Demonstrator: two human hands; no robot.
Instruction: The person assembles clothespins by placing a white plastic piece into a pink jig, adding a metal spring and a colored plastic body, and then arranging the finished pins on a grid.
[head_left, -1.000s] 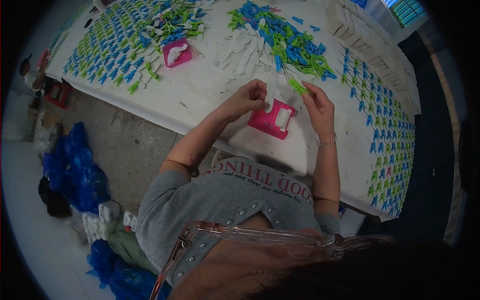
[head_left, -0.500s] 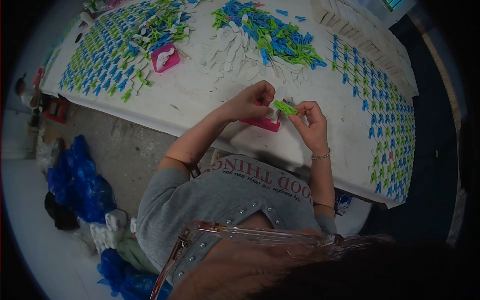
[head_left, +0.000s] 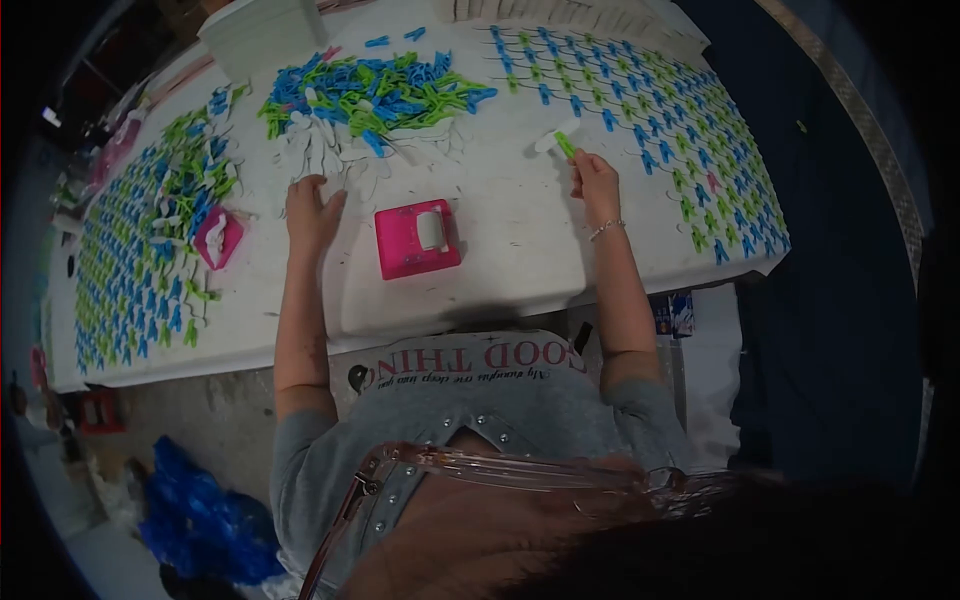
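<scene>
My right hand pinches a green clothespin at its lower end, over the right part of the table. A white oval piece juts from the clothespin's far end. On the left, my left hand reaches to the near edge of a pile of flat white pieces; its thumb stands apart from the bent fingers, with nothing visible between them. Between my hands, a bright pink stand carrying a white block sits on the table.
Behind the white pieces lies a heap of blue and green clothespins. Rows of clothespins cover the right side, more rows the left. A pink tray sits left, a white box at the back. Blue plastic bags lie on the floor.
My hands have moved apart from the pink stand: the left to the white pieces, the right outward with the green clothespin. The view has shifted, and a white box now shows at the back.
</scene>
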